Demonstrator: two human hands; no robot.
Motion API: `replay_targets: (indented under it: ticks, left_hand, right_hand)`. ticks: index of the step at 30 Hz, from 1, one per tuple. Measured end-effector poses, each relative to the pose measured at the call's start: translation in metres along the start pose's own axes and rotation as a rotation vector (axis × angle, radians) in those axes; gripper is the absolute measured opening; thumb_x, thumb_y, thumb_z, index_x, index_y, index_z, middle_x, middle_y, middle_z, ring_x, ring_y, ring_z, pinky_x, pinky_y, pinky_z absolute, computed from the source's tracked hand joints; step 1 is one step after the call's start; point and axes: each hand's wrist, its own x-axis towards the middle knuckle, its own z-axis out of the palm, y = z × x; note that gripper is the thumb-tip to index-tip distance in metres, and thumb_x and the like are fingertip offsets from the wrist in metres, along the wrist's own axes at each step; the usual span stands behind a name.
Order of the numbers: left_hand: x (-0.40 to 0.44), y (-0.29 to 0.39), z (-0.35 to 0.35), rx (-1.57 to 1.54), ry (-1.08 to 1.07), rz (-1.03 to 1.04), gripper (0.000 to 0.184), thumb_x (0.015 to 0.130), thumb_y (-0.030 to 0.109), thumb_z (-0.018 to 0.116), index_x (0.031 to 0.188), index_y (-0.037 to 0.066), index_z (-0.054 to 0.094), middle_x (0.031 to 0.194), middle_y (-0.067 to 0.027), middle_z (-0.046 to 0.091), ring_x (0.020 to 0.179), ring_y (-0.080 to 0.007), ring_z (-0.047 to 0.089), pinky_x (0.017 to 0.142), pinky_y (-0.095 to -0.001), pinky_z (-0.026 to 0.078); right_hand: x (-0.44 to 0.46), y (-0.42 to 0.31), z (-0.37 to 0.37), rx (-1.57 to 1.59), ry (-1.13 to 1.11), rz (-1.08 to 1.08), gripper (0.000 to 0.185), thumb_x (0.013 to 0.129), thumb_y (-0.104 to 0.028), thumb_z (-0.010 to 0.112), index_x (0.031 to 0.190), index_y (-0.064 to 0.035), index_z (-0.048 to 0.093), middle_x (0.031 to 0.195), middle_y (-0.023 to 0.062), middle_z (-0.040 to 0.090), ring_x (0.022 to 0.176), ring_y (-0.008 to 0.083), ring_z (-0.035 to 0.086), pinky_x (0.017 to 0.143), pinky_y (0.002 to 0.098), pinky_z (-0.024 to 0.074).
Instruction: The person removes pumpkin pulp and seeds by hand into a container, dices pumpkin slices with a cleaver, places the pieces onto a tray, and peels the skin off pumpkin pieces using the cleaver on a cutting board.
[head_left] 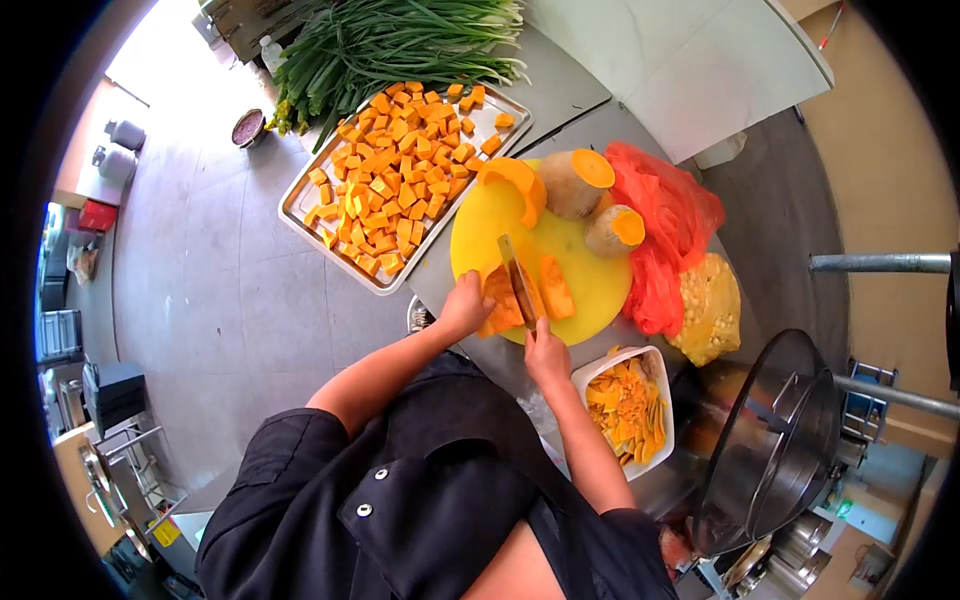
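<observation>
My right hand [546, 352] is closed round the handle of a kitchen knife [517, 278], whose blade points away from me across the yellow round cutting board [600, 285]. Left of the blade, my left hand [466, 306] grips the edge of an orange pumpkin piece [501, 308]. The blade lies against this piece; how deep it cuts I cannot tell. Another peeled pumpkin piece [556, 288] rests just right of the knife. A curved pumpkin chunk [518, 183] and two unpeeled pumpkin ends, one large [572, 186] and one smaller [610, 232], sit at the board's far side.
A metal tray [290, 205] of pumpkin cubes stands far left, with green onions [390, 50] behind it. Right of the board lie a red plastic bag [660, 220] and a bag of pale pieces [712, 310]. A white tub [664, 400] near my right forearm holds peelings.
</observation>
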Motion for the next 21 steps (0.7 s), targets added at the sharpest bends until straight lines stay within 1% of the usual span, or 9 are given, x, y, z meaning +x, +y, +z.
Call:
replay_targets:
  ticks: [2, 5, 6, 8, 12, 14, 16, 18, 21]
  left_hand:
    - [0.005, -0.013, 0.004, -0.080, 0.007, -0.045, 0.039, 0.082, 0.020, 0.069, 0.106, -0.005, 0.050, 0.112, -0.0350, 0.059, 0.105, -0.0517, 0.059, 0.093, -0.0534, 0.050]
    - [0.014, -0.018, 0.017, -0.096, 0.127, -0.011, 0.042, 0.084, 0.020, 0.069, 0.113, -0.006, 0.052, 0.113, -0.0334, 0.060, 0.107, -0.0510, 0.059, 0.093, -0.0527, 0.050]
    - [0.017, -0.020, 0.022, -0.101, 0.178, 0.009, 0.045, 0.084, 0.020, 0.069, 0.116, -0.007, 0.052, 0.113, -0.0329, 0.060, 0.108, -0.0500, 0.059, 0.093, -0.0521, 0.050]
    - [0.019, -0.021, 0.031, -0.111, 0.272, 0.047, 0.050, 0.085, 0.020, 0.069, 0.123, -0.007, 0.053, 0.113, -0.0318, 0.060, 0.109, -0.0481, 0.059, 0.093, -0.0510, 0.050]
    - [0.008, -0.017, 0.008, -0.176, 0.146, -0.082, 0.056, 0.085, 0.020, 0.070, 0.131, -0.006, 0.051, 0.106, -0.0287, 0.065, 0.103, -0.0448, 0.064, 0.091, -0.0494, 0.052]
    - [0.007, -0.009, -0.002, -0.202, 0.068, -0.156, 0.054, 0.085, 0.019, 0.070, 0.130, -0.005, 0.052, 0.104, -0.0275, 0.066, 0.100, -0.0434, 0.066, 0.090, -0.0489, 0.053]
    - [0.009, -0.010, 0.003, -0.196, 0.108, -0.131, 0.054, 0.084, 0.019, 0.070, 0.129, -0.005, 0.052, 0.105, -0.0278, 0.068, 0.100, -0.0440, 0.066, 0.089, -0.0491, 0.053]
    - [0.008, -0.015, 0.010, -0.213, 0.125, -0.140, 0.054, 0.084, 0.019, 0.070, 0.129, -0.005, 0.052, 0.107, -0.0290, 0.068, 0.101, -0.0447, 0.066, 0.089, -0.0492, 0.053]
    - [0.027, -0.018, 0.004, -0.248, 0.138, -0.167, 0.053, 0.083, 0.019, 0.070, 0.127, -0.005, 0.053, 0.111, -0.0316, 0.067, 0.105, -0.0459, 0.066, 0.090, -0.0493, 0.053]
  right_hand:
    - [0.000, 0.016, 0.002, 0.136, 0.065, -0.019, 0.027, 0.100, -0.027, 0.057, 0.105, -0.0030, 0.047, 0.084, 0.0277, 0.067, 0.080, 0.0519, 0.063, 0.069, 0.0607, 0.0478]
    - [-0.009, 0.029, 0.000, 0.262, 0.164, -0.034, 0.026, 0.099, -0.023, 0.060, 0.105, -0.0020, 0.047, 0.084, 0.0297, 0.065, 0.082, 0.0538, 0.061, 0.068, 0.0587, 0.0467]
    - [-0.012, 0.019, -0.010, 0.235, 0.174, -0.029, 0.024, 0.098, -0.021, 0.061, 0.105, -0.0024, 0.047, 0.084, 0.0289, 0.065, 0.082, 0.0532, 0.060, 0.067, 0.0588, 0.0467]
    - [-0.018, -0.013, -0.040, 0.083, 0.158, -0.073, 0.023, 0.100, -0.023, 0.059, 0.103, -0.0036, 0.047, 0.086, 0.0269, 0.067, 0.083, 0.0509, 0.063, 0.069, 0.0594, 0.0482]
    - [-0.014, -0.062, -0.085, -0.030, 0.044, -0.134, 0.023, 0.100, -0.023, 0.058, 0.105, -0.0048, 0.045, 0.084, 0.0261, 0.068, 0.080, 0.0490, 0.065, 0.069, 0.0592, 0.0501]
    - [-0.010, -0.066, -0.078, -0.058, 0.014, -0.126, 0.023, 0.100, -0.023, 0.058, 0.108, -0.0047, 0.045, 0.081, 0.0264, 0.067, 0.078, 0.0493, 0.065, 0.067, 0.0594, 0.0503]
    - [-0.002, -0.065, -0.061, -0.096, -0.025, -0.098, 0.025, 0.100, -0.023, 0.057, 0.111, -0.0045, 0.045, 0.078, 0.0266, 0.067, 0.076, 0.0493, 0.066, 0.066, 0.0596, 0.0504]
    - [0.012, -0.044, -0.021, -0.145, -0.081, -0.049, 0.026, 0.100, -0.023, 0.056, 0.114, -0.0040, 0.045, 0.076, 0.0266, 0.067, 0.074, 0.0492, 0.066, 0.065, 0.0599, 0.0505]
    - [0.020, -0.033, 0.005, -0.104, 0.006, -0.048, 0.029, 0.101, -0.024, 0.054, 0.119, -0.0032, 0.044, 0.077, 0.0266, 0.068, 0.075, 0.0487, 0.066, 0.066, 0.0599, 0.0509]
